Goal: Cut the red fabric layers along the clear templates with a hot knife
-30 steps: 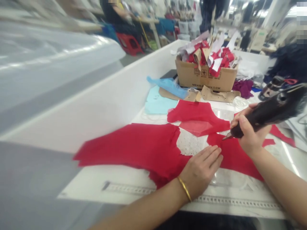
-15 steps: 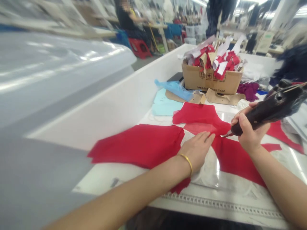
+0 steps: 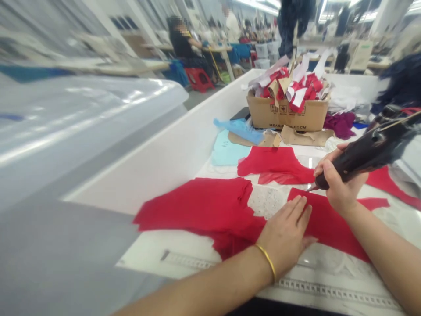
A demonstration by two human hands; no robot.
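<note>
My left hand [image 3: 287, 232], with a gold bangle at the wrist, lies flat with its fingers extended on the left edge of a red fabric piece [image 3: 329, 219]. My right hand [image 3: 344, 188] is wrapped around a thick black hand-held tool [image 3: 358, 151]. The tool's narrow metal tip points down-left at the upper edge of that piece, close to my left fingertips; whether it touches the cloth I cannot tell. Farther back lies another red fabric piece [image 3: 272, 162]. To the left rests a larger pile of red fabric [image 3: 197, 204] with a ragged right edge.
A cardboard box [image 3: 287, 115] heaped with scraps stands at the back. Before it lie a light-blue sheet [image 3: 228, 151] and brown card pieces [image 3: 305, 137]. A measuring tape [image 3: 329, 290] runs along the table's near edge. A white side wall [image 3: 158, 153] borders the left. A seated person is beyond.
My left hand has moved right and nearer, onto the right-hand red piece. A gap now shows between that piece and the far one, which were joined or overlapping before. The view has shifted slightly.
</note>
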